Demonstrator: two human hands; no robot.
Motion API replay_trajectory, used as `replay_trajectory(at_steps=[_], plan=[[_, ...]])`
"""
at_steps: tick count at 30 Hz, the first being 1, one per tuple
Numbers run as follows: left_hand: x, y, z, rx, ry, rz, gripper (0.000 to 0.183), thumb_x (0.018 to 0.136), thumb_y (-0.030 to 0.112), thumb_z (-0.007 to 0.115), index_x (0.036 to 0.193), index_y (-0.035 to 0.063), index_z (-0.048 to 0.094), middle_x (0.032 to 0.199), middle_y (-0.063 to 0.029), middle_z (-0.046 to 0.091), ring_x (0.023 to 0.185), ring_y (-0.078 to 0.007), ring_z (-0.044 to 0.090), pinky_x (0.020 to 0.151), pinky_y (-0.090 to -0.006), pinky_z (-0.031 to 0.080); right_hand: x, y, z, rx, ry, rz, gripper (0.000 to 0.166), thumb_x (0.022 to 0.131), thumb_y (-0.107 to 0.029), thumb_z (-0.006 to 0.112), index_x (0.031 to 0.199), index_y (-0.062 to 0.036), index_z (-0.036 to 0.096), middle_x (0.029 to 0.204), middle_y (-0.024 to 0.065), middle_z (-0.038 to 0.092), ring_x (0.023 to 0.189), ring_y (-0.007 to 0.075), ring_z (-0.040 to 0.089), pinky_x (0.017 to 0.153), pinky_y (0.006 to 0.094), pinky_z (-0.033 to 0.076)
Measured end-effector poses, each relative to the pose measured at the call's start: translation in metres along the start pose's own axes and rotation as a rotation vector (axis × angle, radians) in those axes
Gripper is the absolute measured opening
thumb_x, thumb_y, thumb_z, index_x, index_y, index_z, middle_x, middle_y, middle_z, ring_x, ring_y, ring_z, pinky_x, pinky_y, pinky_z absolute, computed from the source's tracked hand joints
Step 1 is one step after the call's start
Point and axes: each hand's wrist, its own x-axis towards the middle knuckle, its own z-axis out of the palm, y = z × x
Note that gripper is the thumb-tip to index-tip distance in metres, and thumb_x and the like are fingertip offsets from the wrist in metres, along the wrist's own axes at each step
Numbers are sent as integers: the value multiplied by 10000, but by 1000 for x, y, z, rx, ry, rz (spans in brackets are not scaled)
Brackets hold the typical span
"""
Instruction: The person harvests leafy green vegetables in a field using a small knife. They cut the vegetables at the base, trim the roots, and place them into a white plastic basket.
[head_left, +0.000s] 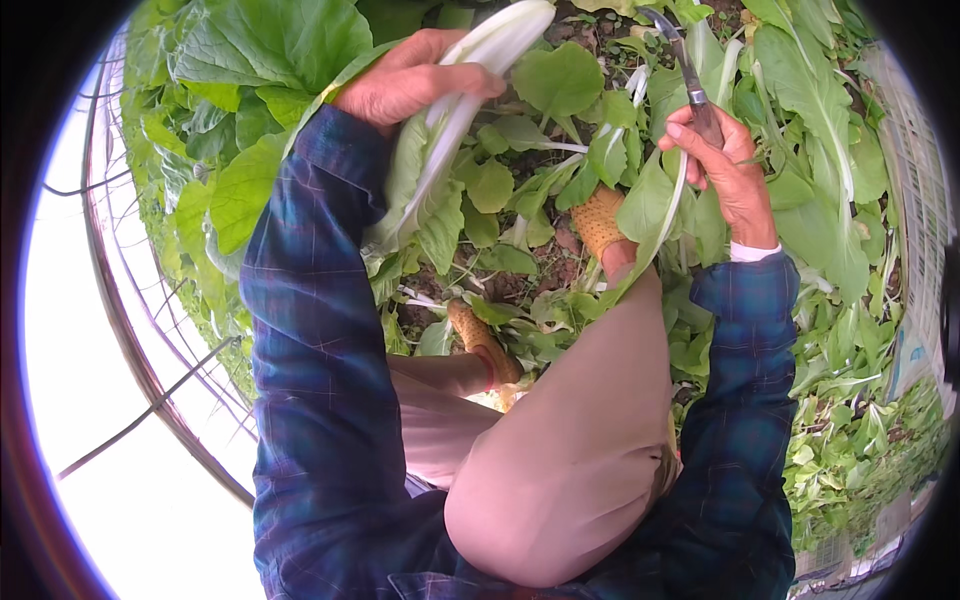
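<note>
My left hand (416, 79) grips a head of leafy cabbage (457, 124) by its thick white stalks. The pale base points up and to the right, and its green leaves hang down past my wrist. In my right hand (716, 161) is a small curved knife (679, 56), held by its dark wooden handle with the blade pointing up and away. A single leaf with a long white stalk (671, 202) hangs below the fingers of that hand; whether they pinch it is hard to tell.
Large uncut-looking leaves (277, 45) crowd the left. Loose leaves (817, 135) lie on the right, and reddish soil (566, 240) shows between plants. My feet wear yellow dotted shoes (600, 217). A metal frame (127, 330) curves along the left; a mesh crate (911, 165) stands far right.
</note>
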Motion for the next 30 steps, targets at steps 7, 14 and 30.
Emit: replay_trajectory(at_steps=[7,14,30], plan=[[43,-72,-27,1229,48,-408,684,726,430,666,1292,69,534,1301,-199,531,1235,-327,503,1103,-489,296,27,6,84,-349,78,-313,258,902,-239,690,994,-21,586,746,-3,549,634,66,532,515,231,424],[7,-129,-8,1444,224,-389,686,694,424,681,1290,120,530,1261,-153,564,1301,-348,430,1122,-613,183,89,82,153,-639,-94,-105,416,961,-404,532,979,9,582,829,225,661,776,399,650,715,471,494],[-20,-158,-6,940,345,-448,575,690,305,673,1212,121,517,1091,-175,626,999,-384,611,864,-497,471,125,137,179,-497,-183,41,504,967,-421,497,900,71,581,812,295,619,813,475,601,730,479,457]])
